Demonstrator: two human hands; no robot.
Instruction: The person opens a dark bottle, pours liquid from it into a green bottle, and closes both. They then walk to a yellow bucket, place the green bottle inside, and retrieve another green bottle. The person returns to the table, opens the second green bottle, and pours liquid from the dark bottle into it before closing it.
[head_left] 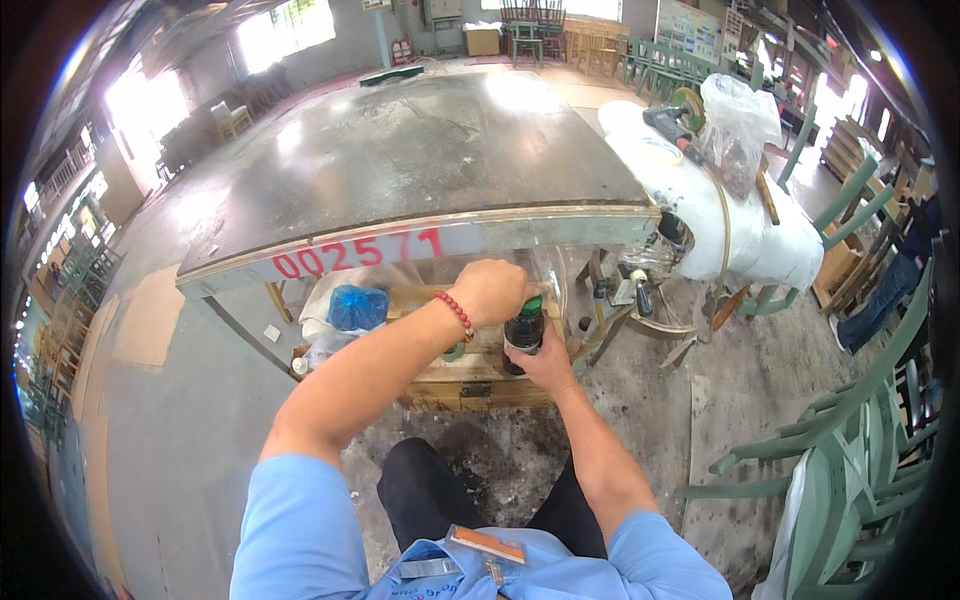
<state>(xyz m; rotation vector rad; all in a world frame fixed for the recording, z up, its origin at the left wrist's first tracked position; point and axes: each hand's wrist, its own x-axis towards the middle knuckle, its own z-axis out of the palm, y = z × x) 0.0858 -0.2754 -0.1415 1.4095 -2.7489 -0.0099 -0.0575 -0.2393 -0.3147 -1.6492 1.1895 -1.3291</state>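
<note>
A dark bottle (pixel 523 333) with a green cap stands upright under the near edge of a large grey metal table (pixel 420 160). My right hand (pixel 545 365) grips the bottle's body from below and behind. My left hand (pixel 490 290), with a red bead bracelet at the wrist, is closed over the green cap on top. The bottle rests above a low wooden shelf (pixel 450 385) beneath the table.
A blue-wrapped bundle (pixel 357 307) lies under the table to the left. A white cloth-covered roll (pixel 720 220) with a clear plastic bag (pixel 738 120) and tools is at the right. Green wooden chairs (pixel 850 450) stand at the right, on a stained concrete floor (pixel 180 420).
</note>
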